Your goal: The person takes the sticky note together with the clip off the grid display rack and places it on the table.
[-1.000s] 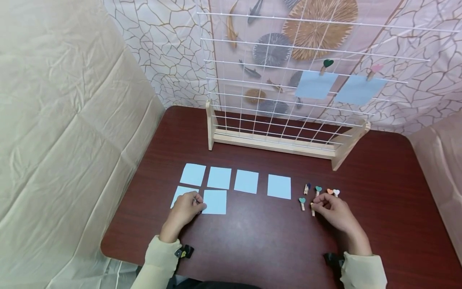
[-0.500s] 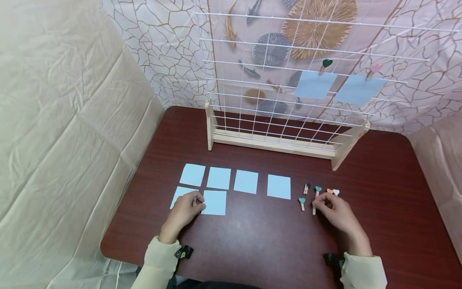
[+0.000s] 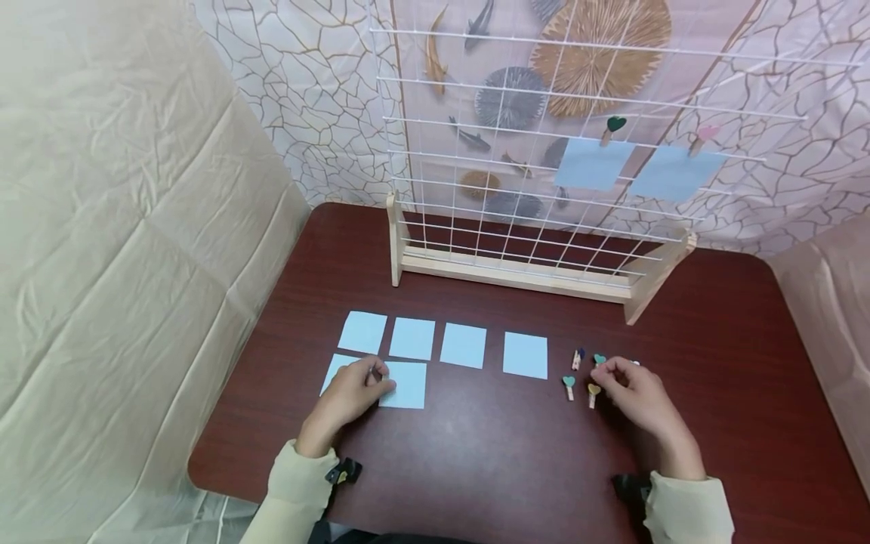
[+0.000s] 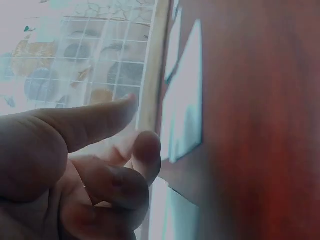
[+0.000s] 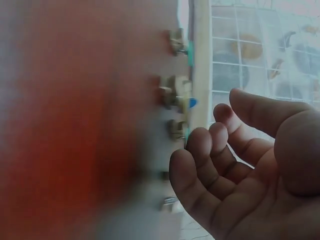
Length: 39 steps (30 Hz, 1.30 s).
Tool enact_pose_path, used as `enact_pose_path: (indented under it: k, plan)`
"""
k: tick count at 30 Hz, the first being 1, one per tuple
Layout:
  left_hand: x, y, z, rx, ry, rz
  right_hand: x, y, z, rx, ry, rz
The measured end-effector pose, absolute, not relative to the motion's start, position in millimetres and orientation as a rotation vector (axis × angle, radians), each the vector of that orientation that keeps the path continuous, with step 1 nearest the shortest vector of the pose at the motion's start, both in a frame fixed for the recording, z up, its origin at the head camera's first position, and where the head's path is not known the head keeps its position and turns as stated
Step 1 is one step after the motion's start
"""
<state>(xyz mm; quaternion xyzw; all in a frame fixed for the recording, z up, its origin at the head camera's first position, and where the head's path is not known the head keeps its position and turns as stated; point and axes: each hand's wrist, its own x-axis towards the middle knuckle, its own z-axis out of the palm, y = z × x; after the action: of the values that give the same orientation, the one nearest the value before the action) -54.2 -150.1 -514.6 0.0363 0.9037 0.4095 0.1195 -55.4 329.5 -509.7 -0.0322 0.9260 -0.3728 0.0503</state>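
Note:
My right hand [image 3: 642,397] hovers over small wooden clothespins with heart tops, its fingers loosely bent and nothing between them. Just left of its fingertips lies a yellow-heart clothespin [image 3: 593,395]. Around it are a teal-heart clothespin [image 3: 569,387], a dark blue one [image 3: 578,358] and another teal one partly behind the fingers; a white heart barely shows behind the hand. My left hand [image 3: 348,394], also loosely bent and holding nothing, is over two blue paper squares in the front row. It overlaps the right-hand square [image 3: 409,385] and hides part of the left one [image 3: 335,370].
Several blue paper squares [image 3: 464,345] lie in a back row on the dark red table [image 3: 476,468]. Behind them stands a white wire grid [image 3: 503,174] on a wooden base [image 3: 516,277]. Two blue papers [image 3: 594,164] hang from it by a green-heart and a pink-heart clothespin.
My right hand has let go of the yellow-heart clothespin and drawn slightly up from it, so its heart now shows. The left hand stays over the squares.

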Motion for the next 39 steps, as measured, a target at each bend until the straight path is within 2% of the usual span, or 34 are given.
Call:
enact_pose_path:
  k: [13,26,39]
  plan:
    - [-90,-129,-477,0.248,2.51,1.511,-93,322,-443,-0.228,3.033,-1.217]
    - [-133,-103,-446,0.394,2.478,1.722,-125,299,-397,-0.284,3.072,-1.305]
    - [-163,-57,-418,0.507,2.379,1.95,-154,284,-359,-0.27,3.182,-1.651]
